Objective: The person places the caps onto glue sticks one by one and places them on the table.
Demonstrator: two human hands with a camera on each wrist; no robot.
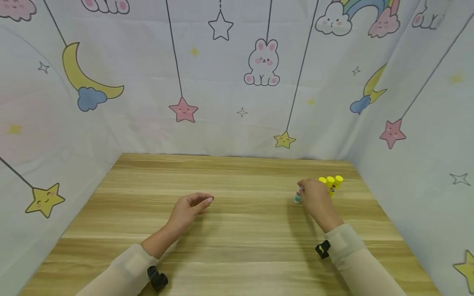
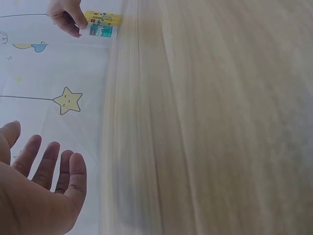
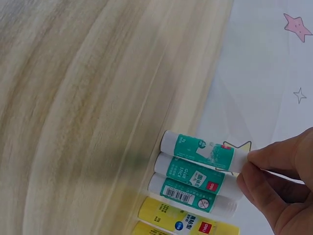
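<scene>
On the right of the table, my right hand (image 1: 317, 202) pinches the white cap end of a green-and-white glue stick (image 3: 205, 151) between fingertips. That stick stands upright at the end of a row. Two more green-and-white glue sticks (image 3: 188, 175) stand close beside it, then yellow glue sticks (image 3: 183, 220). In the head view the hand hides most of the green ones; one (image 1: 297, 197) shows at its left, and yellow caps (image 1: 330, 180) show behind it. My left hand (image 1: 187, 211) hovers over the middle-left of the table, fingers relaxed, holding nothing.
The wood-grain table (image 1: 237, 246) reaches back to a white curtain (image 1: 222, 131) printed with stars, moons and rabbits. Curtain sides also border the table at left and right. A small black camera (image 1: 157, 278) sits on each wrist.
</scene>
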